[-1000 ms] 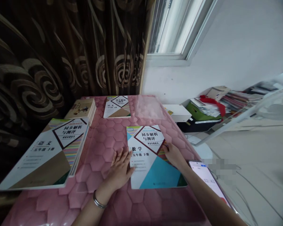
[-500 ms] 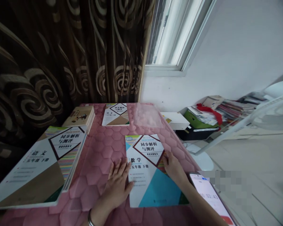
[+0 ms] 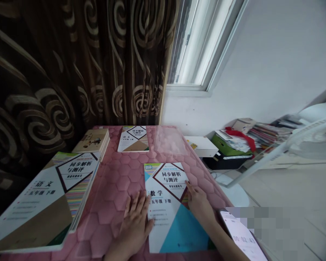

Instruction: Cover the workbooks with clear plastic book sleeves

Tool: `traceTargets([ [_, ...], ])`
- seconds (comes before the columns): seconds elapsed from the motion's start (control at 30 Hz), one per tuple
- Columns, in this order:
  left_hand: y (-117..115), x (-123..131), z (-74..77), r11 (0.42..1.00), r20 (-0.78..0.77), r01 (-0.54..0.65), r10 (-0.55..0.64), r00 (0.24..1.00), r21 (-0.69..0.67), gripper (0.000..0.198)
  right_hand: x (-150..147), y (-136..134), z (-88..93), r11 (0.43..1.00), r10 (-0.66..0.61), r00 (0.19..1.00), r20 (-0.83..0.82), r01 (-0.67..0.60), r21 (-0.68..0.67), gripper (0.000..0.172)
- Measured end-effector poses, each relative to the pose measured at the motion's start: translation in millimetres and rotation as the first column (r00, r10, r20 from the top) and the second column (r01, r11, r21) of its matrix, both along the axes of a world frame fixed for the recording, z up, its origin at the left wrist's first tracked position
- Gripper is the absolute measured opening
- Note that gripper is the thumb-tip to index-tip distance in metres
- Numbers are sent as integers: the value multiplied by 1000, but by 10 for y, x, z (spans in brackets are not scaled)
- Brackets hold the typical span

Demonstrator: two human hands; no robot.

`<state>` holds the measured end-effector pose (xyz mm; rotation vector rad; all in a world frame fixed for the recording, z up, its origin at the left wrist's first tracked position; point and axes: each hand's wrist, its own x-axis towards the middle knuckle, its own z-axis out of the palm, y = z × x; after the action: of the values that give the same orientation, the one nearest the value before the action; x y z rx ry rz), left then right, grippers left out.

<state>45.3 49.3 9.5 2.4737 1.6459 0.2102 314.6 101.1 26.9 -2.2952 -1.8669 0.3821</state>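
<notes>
On pink hexagon-patterned table (image 3: 107,206) before dark curtain (image 3: 78,72), touching left edge of flat-lying blue-and-white workbook (image 3: 172,212), just left of phone (image 3: 244,239), with wide-spread left hand (image 3: 134,226), and its right side with curled right hand (image 3: 200,203); cannot tell whether pinching its edge

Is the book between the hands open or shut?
Shut: the book lies flat, its printed front facing up, left hand at one edge, right hand at the other.

Window (image 3: 199,43): brightest patch, upper centre
Curtain (image 3: 76,69): deep shadow, upper left
Wall (image 3: 263,61): dim grey, darker upper right
Floor (image 3: 319,195): blocky pixelation, lower right
Large book (image 3: 40,208): stretched, lower left
Held book (image 3: 171,214): small print blurred, lower centre
</notes>
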Motion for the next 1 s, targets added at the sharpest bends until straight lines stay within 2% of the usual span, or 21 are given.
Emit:
traceTargets([
  [0.13, 9, -4, -35, 1000, -28, -6, 6, 1000, -6, 66, -69, -18, 46, 1000, -9, 997, 74, 11, -30, 55],
  [0.27, 5, 12, 10, 999, -29, -19, 18, 999, -33, 67, -117, -42, 72, 999, -24, 993, 118, 29, -39, 55],
  [0.5, 5, 23, 84, 993, -4, -31, 30, 1000, -111, 66, -101, -44, 43, 999, -29, 994, 107, 32, -25, 55],
  [0.8, 6, 23, 99, 994, 6, -20, 21, 1000, -104, 65, -117, -52, 83, 998, -23, 990, 136, 30, -49, 56],
  [0.87, 4, 27, 99, 994, 3, -24, 24, 1000, -107, 66, -104, -47, 35, 999, -23, 988, 150, 26, -19, 55],
  [1.0, -4, 34, 118, 994, 0, -34, 34, 999, -107, 65, -42, -38, -82, 992, -26, 989, 148, 8, 125, 48],
])
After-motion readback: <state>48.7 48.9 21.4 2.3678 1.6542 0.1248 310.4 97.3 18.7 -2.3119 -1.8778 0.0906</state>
